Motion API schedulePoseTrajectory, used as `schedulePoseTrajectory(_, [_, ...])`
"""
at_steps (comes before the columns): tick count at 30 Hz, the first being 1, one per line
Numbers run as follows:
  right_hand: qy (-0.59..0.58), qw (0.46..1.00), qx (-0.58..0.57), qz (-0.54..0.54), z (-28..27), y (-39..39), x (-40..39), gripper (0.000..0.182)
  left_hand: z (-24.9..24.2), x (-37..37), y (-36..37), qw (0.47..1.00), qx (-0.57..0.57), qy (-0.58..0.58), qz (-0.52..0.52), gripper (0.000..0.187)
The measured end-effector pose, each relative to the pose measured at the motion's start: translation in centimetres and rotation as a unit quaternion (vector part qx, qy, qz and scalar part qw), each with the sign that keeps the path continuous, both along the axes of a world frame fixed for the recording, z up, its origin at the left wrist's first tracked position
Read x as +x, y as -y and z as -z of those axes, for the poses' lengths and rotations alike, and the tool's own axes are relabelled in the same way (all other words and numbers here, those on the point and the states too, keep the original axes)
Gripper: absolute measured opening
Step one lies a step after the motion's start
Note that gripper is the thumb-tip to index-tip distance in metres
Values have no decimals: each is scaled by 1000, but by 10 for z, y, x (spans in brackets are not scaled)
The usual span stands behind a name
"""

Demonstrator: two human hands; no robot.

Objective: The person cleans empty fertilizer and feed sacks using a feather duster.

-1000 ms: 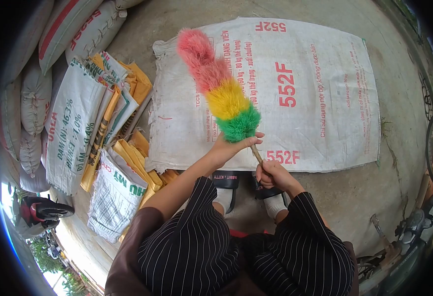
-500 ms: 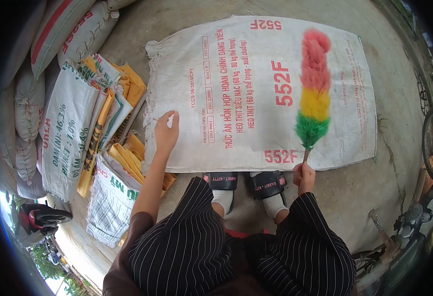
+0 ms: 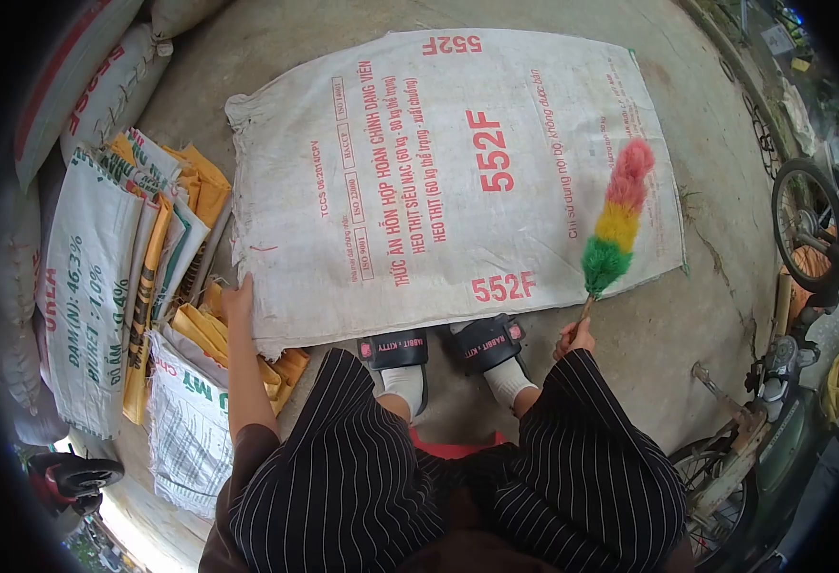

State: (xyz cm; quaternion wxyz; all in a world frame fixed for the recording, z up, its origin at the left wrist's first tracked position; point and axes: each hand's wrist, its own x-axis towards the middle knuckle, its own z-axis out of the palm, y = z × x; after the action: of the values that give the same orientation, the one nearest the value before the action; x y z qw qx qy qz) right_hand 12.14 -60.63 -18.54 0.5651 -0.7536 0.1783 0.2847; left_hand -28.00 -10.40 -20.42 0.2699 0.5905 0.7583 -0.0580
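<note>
A white woven feed sack point(image 3: 343, 286) with red print lies flat on the floor in front of my feet. My left hand point(image 3: 239, 299) is at its left edge near the lower corner, closed on the edge, with its fingers partly hidden. In my right hand point(image 3: 575, 338) is the handle of a feather duster point(image 3: 618, 224), pink, yellow and green. The duster points up and slightly right, and its fluffy head lies over the right part of the sack.
Folded sacks point(image 3: 95, 286) are piled at the left, with a folded white one point(image 3: 190, 411) closer to me. Stuffed sacks point(image 3: 114, 86) stand behind them. My sandals point(image 3: 489, 346) touch the sack's near side. A motorbike point(image 3: 773, 411) and a wheel point(image 3: 811, 224) are at the right.
My left hand has come down from above the sack to its left edge. The duster has swung down and tilted to the right. The camera view has shifted.
</note>
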Motion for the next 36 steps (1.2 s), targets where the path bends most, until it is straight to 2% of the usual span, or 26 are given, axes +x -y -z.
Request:
schedulePoseTrajectory(1, [4, 1000, 6, -7, 7, 0, 0, 54, -9, 0, 2, 1000, 6, 4, -7, 73])
schedulePoseTrajectory(3, [28, 984, -73, -158, 14, -6, -1, 54, -25, 5, 10, 978, -86, 186, -37, 63])
schedulePoseTrajectory(4, [60, 960, -143, -234, 18, -9, 3, 55, -34, 9, 14, 978, -78, 187, -41, 63])
schedulePoseTrajectory(5, [62, 960, -136, -237, 22, -11, 5, 55, -42, 14, 18, 940, -102, 310, -102, 56])
schedulePoseTrajectory(6, [125, 932, -181, -288, 12, -19, 3, 55, -51, 20, 21, 883, -125, 425, -157, 50])
schedulePoseTrajectory(7, [188, 896, -224, -334, -1, -28, 1, 56, -66, 31, 22, 884, -118, 425, -153, 50])
schedulePoseTrajectory(9, [141, 901, -248, -327, -10, -40, 4, 52, -105, 56, 25, 780, -174, 586, -132, 46])
schedulePoseTrajectory(12, [195, 879, -251, -355, 12, -34, 2, 47, -197, 128, 46, 763, -73, 637, -79, 45])
schedulePoseTrajectory(15, [214, 853, -274, -390, -6, -52, -2, 44, -272, 176, 57, 745, -20, 667, -15, 46])
schedulePoseTrajectory(16, [243, 838, -265, -410, -1, -57, -3, 41, -290, 187, 62, 718, -3, 694, -49, 45])
schedulePoseTrajectory(17, [246, 842, -253, -407, -7, -71, -3, 41, -311, 194, 66, 720, 6, 693, -39, 45])
schedulePoseTrajectory(19, [232, 836, -191, -458, -35, -111, 0, 41, -344, 202, 67, 681, 163, 708, -88, 40])
schedulePoseTrajectory(20, [230, 837, -166, -469, -47, -129, -1, 41, -338, 192, 51, 706, 272, 654, -15, 38])
schedulePoseTrajectory(21, [236, 839, -159, -465, -47, -147, -3, 41, -345, 201, 51, 702, 278, 656, -8, 38])
schedulePoseTrajectory(23, [197, 829, -98, -515, -43, -174, -8, 42, -360, 242, 67, 658, 362, 654, 89, 29])
schedulePoseTrajectory(24, [200, 830, -96, -512, -45, -184, -13, 42, -386, 281, 99, 555, 182, 812, 30, 38])
schedulePoseTrajectory(26, [106, 834, -8, -541, -47, -195, -17, 42, -387, 309, 87, 639, 18, 765, 79, 41])
schedulePoseTrajectory(27, [109, 833, -6, -542, -49, -195, -16, 42, -378, 323, 81, 672, -57, 724, 142, 44])
schedulePoseTrajectory(28, [-26, 851, 9, -525, -53, -195, -15, 42, -369, 338, 79, 698, -131, 674, 203, 48])
schedulePoseTrajectory(29, [-161, 851, 23, -499, -56, -193, -16, 43, -362, 361, 90, 713, -154, 652, 208, 49])
schedulePoseTrajectory(30, [-217, 872, 81, -432, -57, -186, -15, 44, -347, 382, 96, 696, -159, 643, 277, 55])
schedulePoseTrajectory(31, [-218, 870, 77, -435, -57, -177, -9, 44, -324, 402, 100, 690, -128, 637, 318, 58])
schedulePoseTrajectory(32, [-236, 891, 157, -354, -58, -167, 1, 42, -297, 423, 105, 683, -97, 631, 356, 61])
schedulePoseTrajectory(33, [-249, 901, 231, -268, -61, -157, 9, 43, -272, 445, 111, 693, -28, 606, 390, 65])
schedulePoseTrajectory(34, [-247, 902, 221, -275, -71, -148, 14, 43, -255, 465, 119, 699, 41, 578, 419, 70])
schedulePoseTrajectory(36, [-252, 826, 483, -144, -96, -128, 27, 36, -253, 492, 138, 759, 43, 514, 397, 73])
